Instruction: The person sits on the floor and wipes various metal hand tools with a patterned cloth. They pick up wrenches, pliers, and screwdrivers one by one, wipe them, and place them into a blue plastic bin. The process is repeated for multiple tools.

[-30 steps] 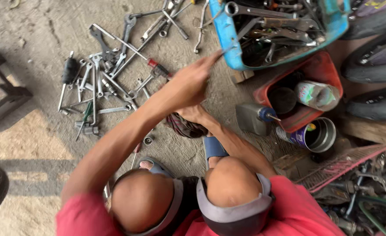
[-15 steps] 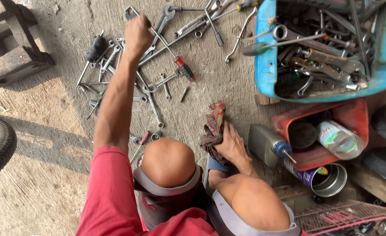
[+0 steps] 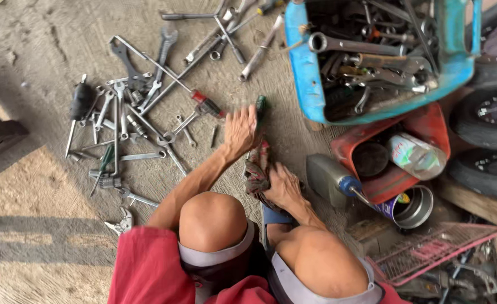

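I am squatting on a concrete floor with both knees in view. My left hand (image 3: 240,132) is closed around a green-handled tool (image 3: 261,107), which looks like a screwdriver and is blurred. Its lower end runs into a dirty red rag (image 3: 257,169). My right hand (image 3: 282,186) grips that rag just below my left hand, close to my right knee. A red-handled screwdriver (image 3: 206,104) lies on the floor just left of my left hand.
Several wrenches and sockets (image 3: 130,124) are scattered on the floor to the left. A blue crate (image 3: 305,73) of tools, a red tub (image 3: 428,126), a grey oil can (image 3: 327,177) and an open tin (image 3: 414,208) stand to the right. Tyres (image 3: 485,129) line the right edge.
My left hand has come back from the far tool pile to the rag, now holding the green-handled tool. My right hand stays on the rag.
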